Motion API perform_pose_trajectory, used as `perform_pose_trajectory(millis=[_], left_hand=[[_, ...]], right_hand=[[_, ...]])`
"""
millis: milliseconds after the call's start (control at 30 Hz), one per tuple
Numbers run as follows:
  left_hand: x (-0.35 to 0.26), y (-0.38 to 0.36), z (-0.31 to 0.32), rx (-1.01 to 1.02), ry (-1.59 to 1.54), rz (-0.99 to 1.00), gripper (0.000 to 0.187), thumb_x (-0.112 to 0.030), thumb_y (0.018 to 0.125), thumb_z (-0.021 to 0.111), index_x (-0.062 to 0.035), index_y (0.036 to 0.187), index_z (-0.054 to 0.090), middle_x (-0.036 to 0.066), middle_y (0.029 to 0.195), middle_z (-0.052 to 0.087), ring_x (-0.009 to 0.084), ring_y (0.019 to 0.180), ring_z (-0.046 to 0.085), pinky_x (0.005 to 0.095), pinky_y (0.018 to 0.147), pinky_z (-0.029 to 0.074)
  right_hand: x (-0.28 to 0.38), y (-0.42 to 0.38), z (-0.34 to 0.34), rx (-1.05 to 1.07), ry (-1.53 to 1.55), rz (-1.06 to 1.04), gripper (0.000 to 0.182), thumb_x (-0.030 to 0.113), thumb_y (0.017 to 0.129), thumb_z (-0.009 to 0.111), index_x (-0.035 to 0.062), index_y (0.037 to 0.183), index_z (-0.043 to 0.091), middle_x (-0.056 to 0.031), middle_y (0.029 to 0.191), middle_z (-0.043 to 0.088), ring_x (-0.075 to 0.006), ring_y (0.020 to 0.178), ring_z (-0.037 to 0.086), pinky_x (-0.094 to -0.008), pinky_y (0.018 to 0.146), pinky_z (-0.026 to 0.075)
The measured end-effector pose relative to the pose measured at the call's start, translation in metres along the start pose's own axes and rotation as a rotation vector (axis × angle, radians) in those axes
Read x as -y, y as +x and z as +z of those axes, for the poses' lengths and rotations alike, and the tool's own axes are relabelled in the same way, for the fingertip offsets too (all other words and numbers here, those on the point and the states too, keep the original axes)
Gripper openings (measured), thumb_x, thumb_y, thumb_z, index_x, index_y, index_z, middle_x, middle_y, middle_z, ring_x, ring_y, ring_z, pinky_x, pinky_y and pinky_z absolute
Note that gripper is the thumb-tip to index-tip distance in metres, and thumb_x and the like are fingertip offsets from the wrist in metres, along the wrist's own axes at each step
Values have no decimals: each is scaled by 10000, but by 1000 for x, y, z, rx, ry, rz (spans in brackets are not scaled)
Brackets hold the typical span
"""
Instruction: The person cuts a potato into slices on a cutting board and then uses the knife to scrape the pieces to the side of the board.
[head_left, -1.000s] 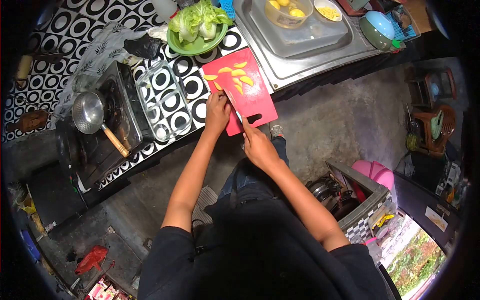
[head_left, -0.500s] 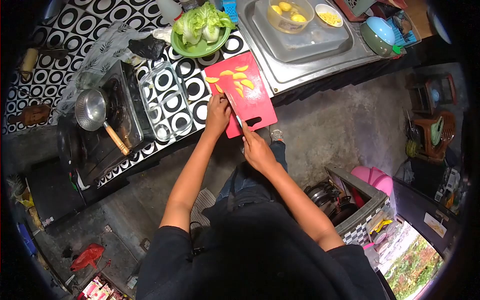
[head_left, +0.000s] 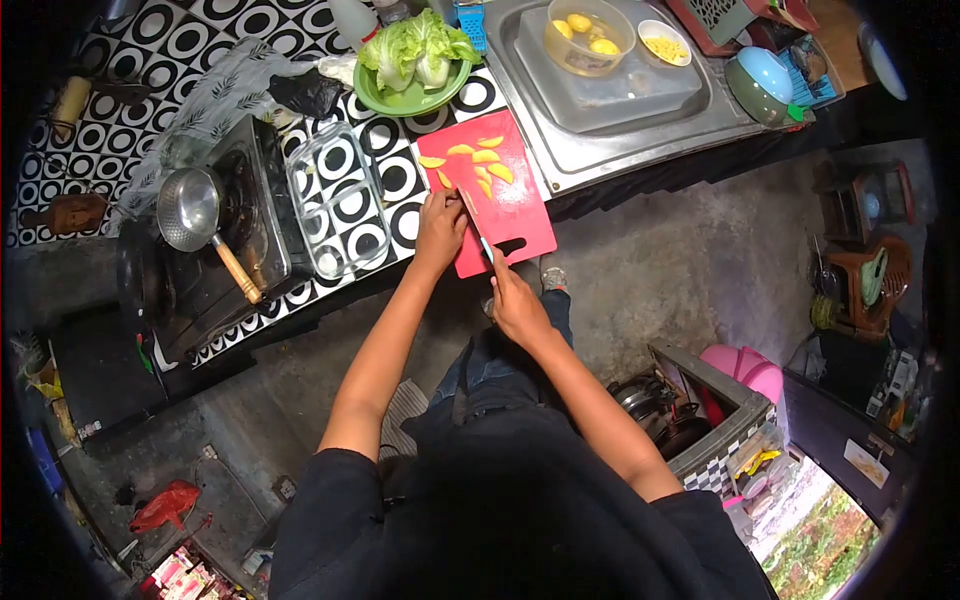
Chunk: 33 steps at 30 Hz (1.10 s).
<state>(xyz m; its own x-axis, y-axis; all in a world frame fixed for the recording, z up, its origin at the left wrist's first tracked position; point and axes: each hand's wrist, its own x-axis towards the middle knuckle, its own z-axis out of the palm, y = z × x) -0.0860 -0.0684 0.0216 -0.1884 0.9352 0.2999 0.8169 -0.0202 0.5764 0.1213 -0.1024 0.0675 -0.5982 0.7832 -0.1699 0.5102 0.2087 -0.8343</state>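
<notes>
A red cutting board [head_left: 517, 208] lies at the counter's edge, with several yellow-orange wedges [head_left: 486, 156] scattered over its upper half. My right hand [head_left: 517, 302] is closed round the handle of a knife [head_left: 486, 247], whose blade points up the board beside my left fingertips. At the board's left edge, my left hand [head_left: 440, 230] has its fingers curled down and pressed together. Whatever lies under those fingertips is hidden. One wedge [head_left: 444, 179] rests just above them.
Left of the board stands a clear divided glass dish [head_left: 340, 205]. Beyond are a stove with a strainer ladle [head_left: 190, 210] and a green bowl [head_left: 410, 100] of leafy greens. On the sink side are a tub [head_left: 590, 65] with yellow pieces and a small white bowl [head_left: 686, 58].
My right hand has drawn slightly back toward me with the knife, and more of its handle shows. My left hand stays at the board's left edge. The whole view has shifted a little.
</notes>
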Motion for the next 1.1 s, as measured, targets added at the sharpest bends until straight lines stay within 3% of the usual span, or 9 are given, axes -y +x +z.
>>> perform_pose_trajectory(millis=[133,233,333,433,900,1000,1100], left_hand=[[1,-1,0,12,0,-8,243,-5,790,713,21,1031,705,154,1093,615,351,1016,576,442,919,472],[4,-1,1,10,5,3,217,-9,794,715,22,1009,707,155,1091,617,352,1006,581,446,907,474],[5,-2,2,-1,13,17,203,-16,798,719,22,997,709,158,1090,621,354,1002,585,450,898,476],[4,-2,3,-4,24,27,205,-26,804,721,21,1002,712,161,1098,626,355,1007,585,454,897,477],[-5,-2,-1,3,50,32,231,-40,810,698,15,1032,726,159,1169,663,362,1023,595,449,899,483],[-4,-2,1,-4,87,32,194,-88,832,690,0,999,730,114,1180,670,329,1060,597,450,876,481],[-5,-2,2,-16,63,25,216,-35,809,689,13,1014,735,154,1151,672,358,1025,601,450,886,487]], right_hand=[[-1,1,3,-53,-21,-20,489,93,1023,421,-7,1484,294,-333,1072,633,-500,1001,630,-558,865,497],[7,5,-1,44,-31,160,399,121,1041,434,-26,1407,371,-362,1082,627,-537,1013,604,-588,856,466],[12,7,-5,46,-42,160,346,138,1046,428,-39,1341,391,-362,982,640,-549,953,612,-606,811,463],[12,10,-4,33,-85,168,155,124,1030,440,-21,1077,415,-347,889,651,-541,888,634,-622,794,481],[13,17,0,104,-81,245,195,152,1035,438,-30,1048,369,-383,889,622,-581,908,594,-641,790,440],[11,19,2,103,-51,242,203,151,1035,437,-34,1045,354,-399,883,608,-592,911,580,-643,778,424],[9,20,0,121,-33,241,203,150,1033,437,-35,1046,353,-404,889,608,-593,920,581,-641,780,425]])
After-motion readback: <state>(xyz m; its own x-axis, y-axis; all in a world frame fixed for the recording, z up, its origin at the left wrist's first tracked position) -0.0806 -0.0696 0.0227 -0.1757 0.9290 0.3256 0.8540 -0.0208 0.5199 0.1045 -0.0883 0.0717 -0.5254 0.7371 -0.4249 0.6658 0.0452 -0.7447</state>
